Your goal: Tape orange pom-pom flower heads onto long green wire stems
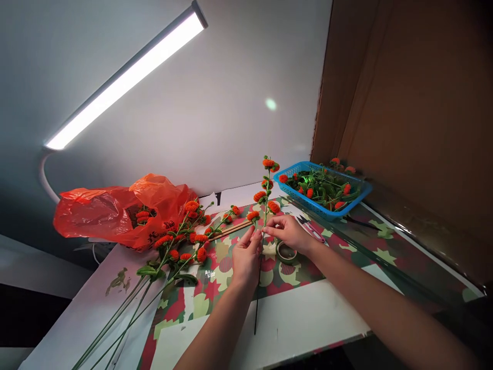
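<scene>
My left hand (247, 253) and my right hand (288, 231) both pinch one upright flower stem (257, 293) near its middle. The stem is thin and dark green, with several small orange-red blossoms (268, 163) up its top part. Its lower end hangs down past the table's front edge. A roll of tape (285, 252) lies on the table just under my right hand. Small pink-handled scissors (310, 229) lie right of that hand.
Several finished flower stems (175, 245) lie at the left, next to a red plastic bag (119, 210). A blue basket (323, 188) of loose blossoms stands at the back right. A patterned mat (215, 272) covers the table. A lit lamp bar (127, 77) hangs above; a brown board (404, 118) stands right.
</scene>
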Demonstrator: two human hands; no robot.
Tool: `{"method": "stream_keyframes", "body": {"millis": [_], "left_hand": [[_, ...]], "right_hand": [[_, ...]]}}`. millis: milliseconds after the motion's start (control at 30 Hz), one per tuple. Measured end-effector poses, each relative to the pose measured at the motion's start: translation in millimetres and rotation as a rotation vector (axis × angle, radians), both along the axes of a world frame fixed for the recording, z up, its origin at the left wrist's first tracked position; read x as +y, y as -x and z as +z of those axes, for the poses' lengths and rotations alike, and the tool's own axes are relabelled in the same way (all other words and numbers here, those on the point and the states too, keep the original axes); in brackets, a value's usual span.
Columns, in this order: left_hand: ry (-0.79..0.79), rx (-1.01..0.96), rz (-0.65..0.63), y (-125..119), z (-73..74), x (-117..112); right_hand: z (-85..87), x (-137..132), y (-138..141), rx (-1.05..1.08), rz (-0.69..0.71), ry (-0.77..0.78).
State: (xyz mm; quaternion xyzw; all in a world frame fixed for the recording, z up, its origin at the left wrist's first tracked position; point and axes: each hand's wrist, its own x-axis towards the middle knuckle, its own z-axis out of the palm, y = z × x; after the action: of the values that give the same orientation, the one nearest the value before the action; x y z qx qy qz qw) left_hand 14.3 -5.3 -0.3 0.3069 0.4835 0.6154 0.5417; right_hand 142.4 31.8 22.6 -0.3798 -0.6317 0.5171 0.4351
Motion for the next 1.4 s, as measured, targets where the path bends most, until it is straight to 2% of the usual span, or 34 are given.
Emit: {"method": "stream_keyframes", "body": {"millis": [100, 233, 500, 800, 967, 1167, 1233, 1400], "left_hand": [[0.034, -0.117, 0.029, 0.1, 0.3, 1.1], [-0.004, -0.074, -0.002, -1.5, 2.1, -0.8], [-0.117, 0.298, 0.015, -4.3, 15.9, -15.7], [-0.302, 0.776, 0.023, -1.5, 14.2, -19.8], [-0.208, 0.645, 0.014, 2.6, 22.1, -16.9], [-0.045, 0.260, -0.051, 4.3, 21.9, -10.4], [-0.057, 0.250, -0.053, 3.7, 20.8, -10.8], [-0.148, 0.429, -0.049, 2.6, 21.9, -15.8]], "right_hand": [[-1.1, 0.6, 0.0, -0.004, -0.013, -0.007], [-3.4, 2.5, -0.2, -0.016, -0.024, -0.020], [-2.8, 2.7, -1.8, -0.072, -0.073, -0.065], [-4.7, 2.5, 0.2, -0.101, -0.110, -0.151], [-6.2, 0.6, 3.7, -0.104, -0.143, -0.168], [-4.4, -0.7, 4.9, -0.091, -0.150, -0.182], [-4.5, -0.9, 4.7, -0.086, -0.153, -0.184], [-6.5, -1.4, 3.7, -0.095, -0.176, -0.187]]}}
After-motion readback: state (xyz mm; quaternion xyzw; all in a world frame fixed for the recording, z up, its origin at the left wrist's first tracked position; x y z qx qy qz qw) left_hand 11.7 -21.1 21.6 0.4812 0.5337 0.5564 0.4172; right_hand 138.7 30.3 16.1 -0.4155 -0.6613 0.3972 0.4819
